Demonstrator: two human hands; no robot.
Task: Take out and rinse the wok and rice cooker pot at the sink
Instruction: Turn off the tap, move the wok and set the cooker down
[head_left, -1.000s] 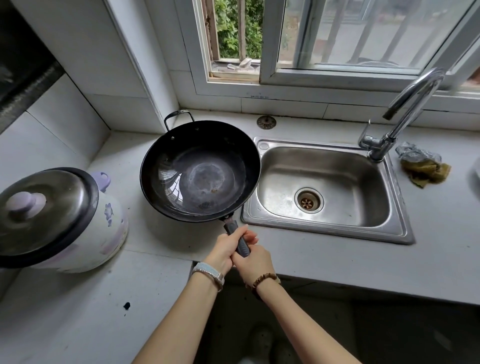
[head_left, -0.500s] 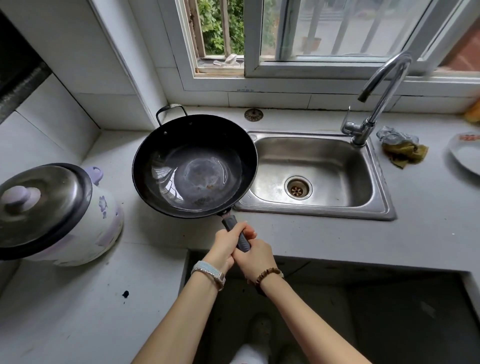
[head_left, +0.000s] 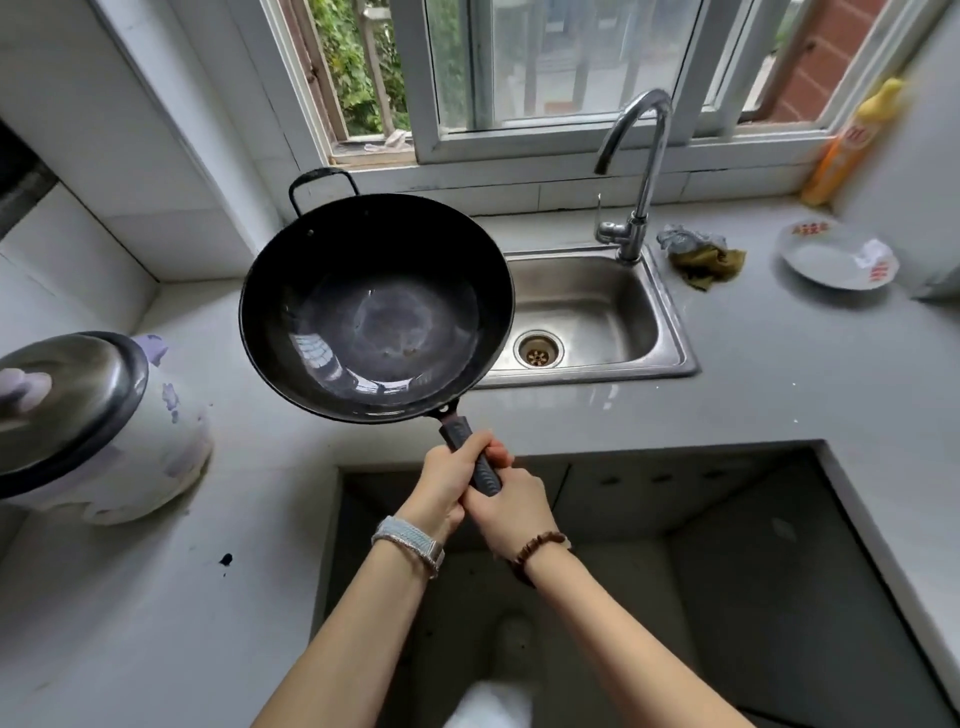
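Head view: my left hand (head_left: 447, 483) and right hand (head_left: 511, 514) both curl tight round the handle (head_left: 470, 457) at centre frame. They hold the wok (head_left: 376, 306) aloft, overlapping the left edge of the sink (head_left: 587, 306). I'd carry it rightward, level, under the faucet (head_left: 639, 171). The rice cooker (head_left: 98, 431) sits far left.

One wok (head_left: 374, 312) — one cooker (head_left: 140, 447) — one sink (head_left: 602, 291)

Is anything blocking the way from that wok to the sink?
Nothing visible does. The wok hangs over the left edge of the sink, and the basin holds only its drain. The faucet arches over the back right, so it is probably the one thing to steer under.
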